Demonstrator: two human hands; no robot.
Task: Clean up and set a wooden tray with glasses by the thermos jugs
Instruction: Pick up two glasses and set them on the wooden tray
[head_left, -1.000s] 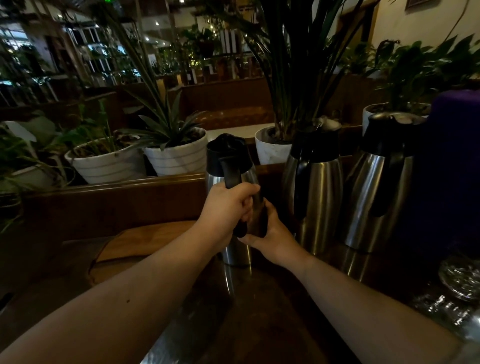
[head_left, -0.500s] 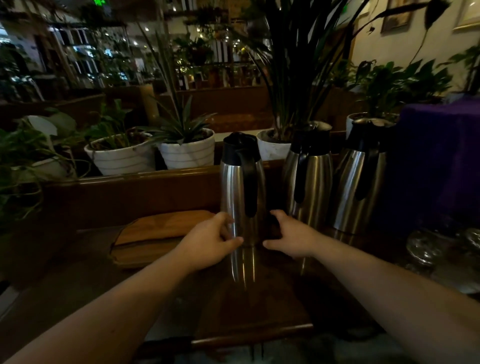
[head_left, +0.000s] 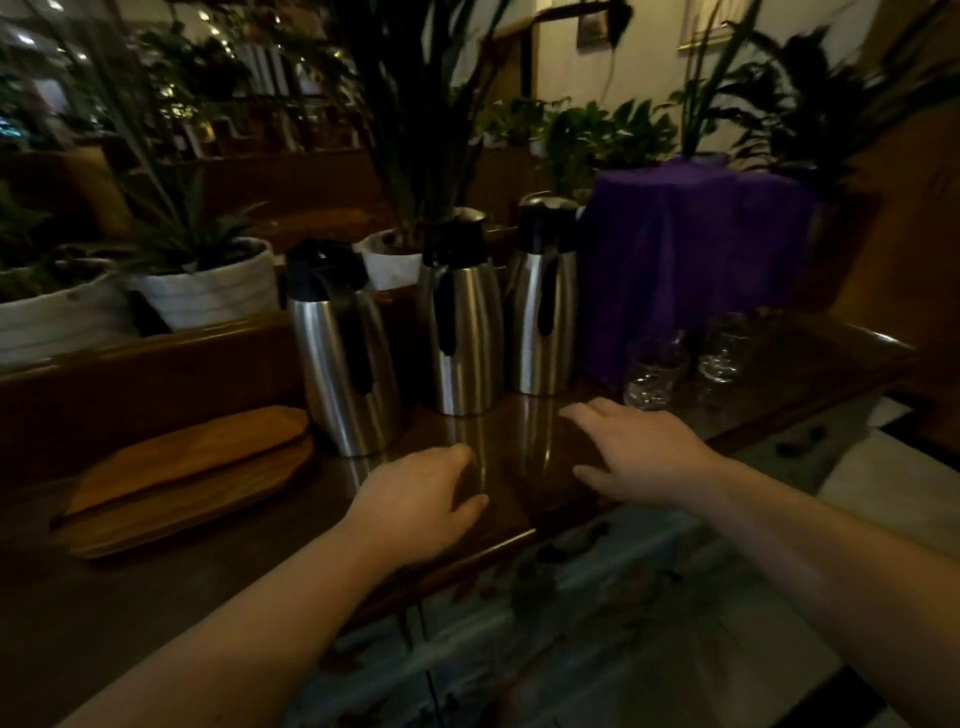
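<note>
at the far left, white plant pots (head_left: 208, 291) sit behind a wooden ledge, green leaves spilling over them. in front of the ledge, on the dark worktop (head_left: 156, 582), lie the wooden trays (head_left: 187, 478), two it seems, one stacked on the other, with nothing on them. just to their right stands the first thermos jug (head_left: 343, 353), steel with a black lid and handle, nearly touching the tray's end. next to it is the second jug (head_left: 462, 322), and close beside that the third jug (head_left: 543, 301), all three upright in a row along the back of the worktop.

the person's left hand (head_left: 415, 509) hovers low over the worktop in front of the jugs, palm down, its fingers (head_left: 457, 457) loosely curled and grasping nothing. the right hand (head_left: 639, 457) is stretched further forward and to the right, palm down too, fingers spread and released, empty, pointing toward the jugs.

past that hand, two clear patterned glasses (head_left: 654, 371) stand on the worktop, well apart from the trays, right in front of something draped in purple cloth (head_left: 691, 244). the picture is blurry here, so the detail of the glasses is hard to make out.
</note>
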